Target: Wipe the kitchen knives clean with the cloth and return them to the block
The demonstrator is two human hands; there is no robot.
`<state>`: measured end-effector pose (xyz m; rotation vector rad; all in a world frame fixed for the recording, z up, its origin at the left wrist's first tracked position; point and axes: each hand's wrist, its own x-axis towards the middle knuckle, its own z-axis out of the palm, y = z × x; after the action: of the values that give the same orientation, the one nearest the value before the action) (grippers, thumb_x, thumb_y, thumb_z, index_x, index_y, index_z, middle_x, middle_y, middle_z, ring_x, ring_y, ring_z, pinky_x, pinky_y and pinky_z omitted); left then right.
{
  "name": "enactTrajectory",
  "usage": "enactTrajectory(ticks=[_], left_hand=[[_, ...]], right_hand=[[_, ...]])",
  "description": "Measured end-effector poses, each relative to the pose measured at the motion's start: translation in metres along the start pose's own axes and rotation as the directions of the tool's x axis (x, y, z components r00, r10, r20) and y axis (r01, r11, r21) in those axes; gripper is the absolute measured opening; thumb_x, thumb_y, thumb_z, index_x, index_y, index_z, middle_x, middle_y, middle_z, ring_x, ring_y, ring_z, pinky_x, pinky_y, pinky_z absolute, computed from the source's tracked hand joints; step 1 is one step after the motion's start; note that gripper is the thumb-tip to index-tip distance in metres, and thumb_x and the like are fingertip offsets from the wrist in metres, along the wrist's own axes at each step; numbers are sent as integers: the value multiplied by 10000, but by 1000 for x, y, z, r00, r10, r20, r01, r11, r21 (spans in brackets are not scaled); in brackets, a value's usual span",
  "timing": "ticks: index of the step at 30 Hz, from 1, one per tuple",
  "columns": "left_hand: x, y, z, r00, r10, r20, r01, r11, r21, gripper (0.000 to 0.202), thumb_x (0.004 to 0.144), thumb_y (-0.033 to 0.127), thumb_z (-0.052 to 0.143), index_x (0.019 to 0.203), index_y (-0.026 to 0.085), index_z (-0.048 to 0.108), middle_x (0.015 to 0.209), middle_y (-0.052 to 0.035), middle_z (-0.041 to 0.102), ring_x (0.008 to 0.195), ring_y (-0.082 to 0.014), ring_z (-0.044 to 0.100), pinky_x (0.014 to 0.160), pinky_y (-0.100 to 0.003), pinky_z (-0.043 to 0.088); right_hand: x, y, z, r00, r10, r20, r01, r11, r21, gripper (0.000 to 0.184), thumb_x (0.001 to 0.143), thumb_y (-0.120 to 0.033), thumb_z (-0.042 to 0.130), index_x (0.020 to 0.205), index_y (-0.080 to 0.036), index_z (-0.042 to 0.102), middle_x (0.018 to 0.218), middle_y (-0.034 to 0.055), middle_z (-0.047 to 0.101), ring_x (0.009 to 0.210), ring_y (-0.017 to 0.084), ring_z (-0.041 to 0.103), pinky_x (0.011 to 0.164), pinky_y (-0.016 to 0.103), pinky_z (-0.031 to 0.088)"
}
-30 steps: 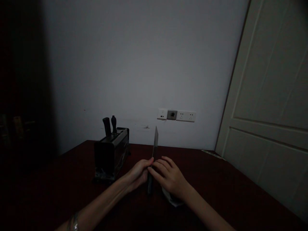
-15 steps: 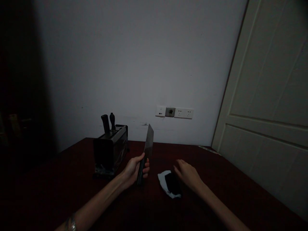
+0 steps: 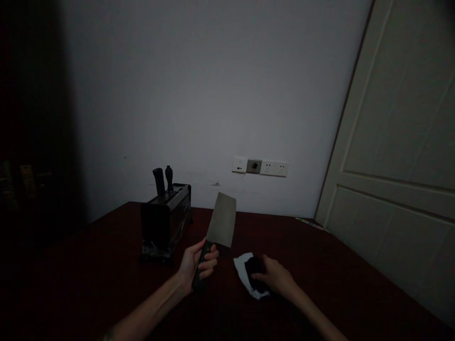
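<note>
My left hand (image 3: 199, 265) is closed around the black handle of a cleaver (image 3: 223, 219). Its broad grey blade points up and away, with the flat side facing me. To the right, my right hand (image 3: 277, 276) pinches a dark, soft-looking cloth (image 3: 253, 269) between thumb and fingers. This dark cloth rests on a white cloth (image 3: 242, 270) on the table; the hand hides part of it. Left of the cleaver stands a dark knife block (image 3: 165, 220), with two black handles (image 3: 164, 180) sticking up from its top.
The dark red table (image 3: 270, 232) reaches back to a pale wall (image 3: 199, 94). Sockets and switches (image 3: 261, 166) sit low on that wall. A pale panelled door (image 3: 394, 156) stands on the right. A thin flat strip (image 3: 313, 223) lies near the table's back right edge.
The cleaver has turned from nearly edge-on to showing its flat side, and has dropped slightly toward me. My right hand has come onto the dark cloth, which now looks bunched.
</note>
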<state>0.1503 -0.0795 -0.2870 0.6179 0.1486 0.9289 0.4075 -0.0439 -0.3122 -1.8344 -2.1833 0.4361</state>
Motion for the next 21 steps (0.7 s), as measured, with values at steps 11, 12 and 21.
enactTrajectory(ticks=[11,12,21], left_hand=[[-5,-10,6,989,-27,147,30,999,-18,260,813,351,486,700,123,432,535,70,299,321,-2,145,260,-117,149],[-5,-11,7,988,-28,153,32,999,-19,261,815,353,481,698,125,429,535,71,299,320,-2,143,259,-117,149],[-6,-17,3,985,-56,164,58,998,-12,273,806,376,490,705,128,439,518,77,299,306,-2,132,255,-127,147]], right_hand=[[11,-4,-17,994,35,101,-101,617,781,101,586,-234,565,619,-145,600,499,-10,570,462,137,547,435,233,414],[11,-5,-23,995,57,81,-99,557,825,119,612,-259,539,630,-152,589,505,-5,574,456,136,547,431,237,426],[44,-37,-101,914,229,-335,250,332,910,284,703,-408,558,834,-156,566,677,41,655,586,179,623,539,303,521]])
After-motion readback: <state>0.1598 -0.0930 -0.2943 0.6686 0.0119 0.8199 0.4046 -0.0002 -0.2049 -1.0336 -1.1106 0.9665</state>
